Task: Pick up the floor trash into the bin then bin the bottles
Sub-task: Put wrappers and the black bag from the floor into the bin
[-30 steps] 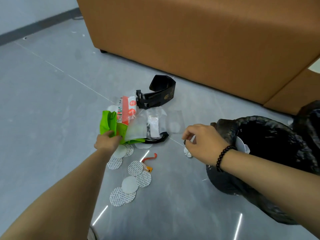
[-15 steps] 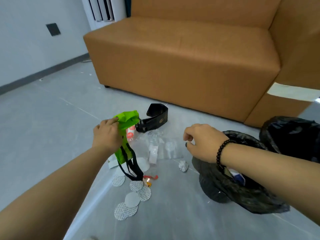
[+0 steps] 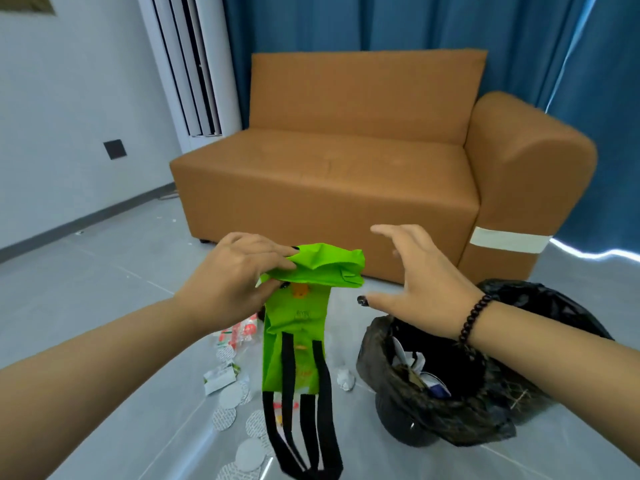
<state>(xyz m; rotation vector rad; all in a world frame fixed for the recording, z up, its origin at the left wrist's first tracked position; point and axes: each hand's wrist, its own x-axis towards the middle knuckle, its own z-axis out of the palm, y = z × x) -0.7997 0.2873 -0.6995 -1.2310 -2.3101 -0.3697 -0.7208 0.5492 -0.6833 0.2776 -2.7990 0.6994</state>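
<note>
While the green bag hangs above the floor, lines run near to far from the bin.
Round seals (image 3: 250,455): scattered flat on the floor, left of the bin (image 3: 398,403).
Bin: black-lined, paper scraps inside, crumpled white wad (image 3: 345,378) just beside its left wall.
Left hand (image 3: 235,278): fingers pinched on the top fold of the green bag (image 3: 294,337), black straps dangling, left of the bin.
Right hand (image 3: 420,275): spread wide, holding nothing, above the bin's rim, near the bag.
Sofa (image 3: 346,161): behind the bin.
</note>
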